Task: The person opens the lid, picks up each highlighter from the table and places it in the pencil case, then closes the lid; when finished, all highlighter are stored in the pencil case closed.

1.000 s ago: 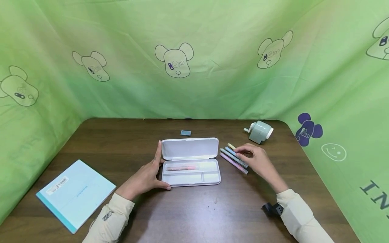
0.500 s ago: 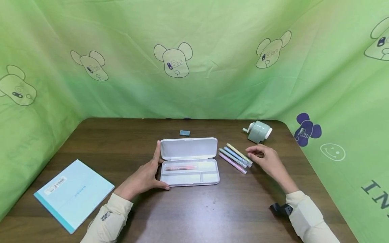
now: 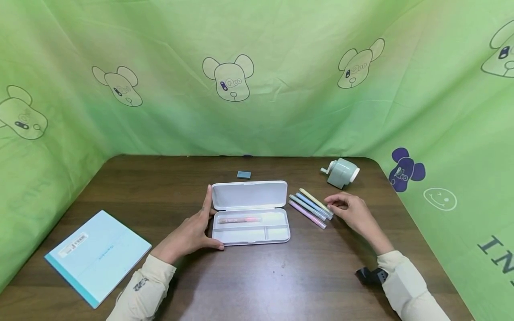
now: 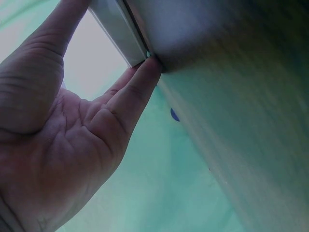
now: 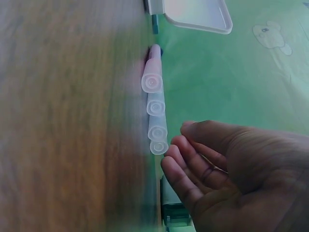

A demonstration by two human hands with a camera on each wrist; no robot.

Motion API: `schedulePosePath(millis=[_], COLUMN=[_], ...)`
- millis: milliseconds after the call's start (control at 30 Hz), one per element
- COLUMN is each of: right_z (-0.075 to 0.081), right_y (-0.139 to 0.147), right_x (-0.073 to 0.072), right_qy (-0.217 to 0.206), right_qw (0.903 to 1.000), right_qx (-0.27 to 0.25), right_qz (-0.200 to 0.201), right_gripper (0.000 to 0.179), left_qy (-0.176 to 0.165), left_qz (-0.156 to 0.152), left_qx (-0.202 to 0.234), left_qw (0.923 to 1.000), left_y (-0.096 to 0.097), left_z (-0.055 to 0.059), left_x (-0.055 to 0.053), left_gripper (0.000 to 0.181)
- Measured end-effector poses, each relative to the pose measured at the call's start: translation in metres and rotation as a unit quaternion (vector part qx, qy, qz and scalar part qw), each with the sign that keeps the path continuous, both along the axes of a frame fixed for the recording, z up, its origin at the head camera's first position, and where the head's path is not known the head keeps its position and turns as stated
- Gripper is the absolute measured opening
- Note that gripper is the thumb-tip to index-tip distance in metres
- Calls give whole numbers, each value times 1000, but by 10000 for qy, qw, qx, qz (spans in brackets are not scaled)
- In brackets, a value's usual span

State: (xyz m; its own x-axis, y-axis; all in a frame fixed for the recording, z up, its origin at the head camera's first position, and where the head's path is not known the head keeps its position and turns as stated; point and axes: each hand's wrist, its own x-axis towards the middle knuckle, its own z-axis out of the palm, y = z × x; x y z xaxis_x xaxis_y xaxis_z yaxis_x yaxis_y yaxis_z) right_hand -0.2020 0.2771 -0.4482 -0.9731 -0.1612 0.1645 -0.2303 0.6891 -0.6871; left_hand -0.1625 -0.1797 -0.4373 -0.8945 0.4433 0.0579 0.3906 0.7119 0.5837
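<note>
My right grip [image 3: 353,215] is holding nothing: its fingers are bending loosely, and the fingertips are hovering just beside the near end of the yellow pen [image 3: 314,199]. Whether they are touching it I cannot tell. My left grip [image 3: 192,235] is spreading its fingers along the left side of the white case [image 3: 238,234]; the thumb is resting at the front left corner, the index finger is pointing up beside the lid [image 3: 250,196], and other fingertips are touching the case's edge.

By my right grip four pens are lying side by side at a slant: the yellow one is lying farthest back, then the blue pen [image 3: 309,203], the grey-green pen [image 3: 304,204] and, frontmost, the pink pen [image 3: 307,214]. Between my two grips the case is sitting with its lid standing raised at the back, and an orange-pink pen [image 3: 239,220] is lying in its long rear compartment.

Farther out, a blue eraser [image 3: 243,175] is lying behind the lid, and a grey-green sharpener [image 3: 341,174] is standing beyond my right grip, its crank pointing left. A light blue notebook [image 3: 98,258] is lying slantwise to the left. The dark wooden bench [image 3: 249,285] is carrying everything, and a green curtain [image 3: 172,116] with animal heads is hanging around it.
</note>
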Motion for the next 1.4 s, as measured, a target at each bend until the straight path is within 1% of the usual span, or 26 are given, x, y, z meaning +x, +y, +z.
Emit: schedulePosePath(millis=[100,167,333,433,800,933,1100,1267,1400], right_z=[-1,-2,-3,-3,-2,-2,-2,-3,-4], right_y=[0,0,2,3,2,1,-2,-4,-2], right_x=[-1,-1,-2,-3,-2,-3,-3,-2,-2], right_qy=[-75,-104,-148,-165,-283,-260,-111,-39,-27], right_qw=[10000,9999,9999,9998,9994,9994,9993,9992,9993], right_qx=[2,3,-12,-8,137,159,330,399,363], right_qz=[13,29,80,72,156,174,156,88,-28], right_gripper=[14,14,14,14,15,13,11,8,10], left_qy=[-62,-46,-12,-61,-45,-36,-39,-96,-152], left_qz=[32,30,1,25,21,38,45,63,54], left_qx=[-95,-120,-82,-75,-124,-139,-138,-146,-116], left_qw=[9999,9999,10000,9999,9999,9999,9999,9998,9998], left_y=[1,1,2,2,2,2,3,3,3], left_z=[1,0,1,2,2,2,3,4,4], left_x=[-1,-1,-1,-1,-1,-1,-1,0,1], left_gripper=[166,166,165,165,166,165,165,165,166])
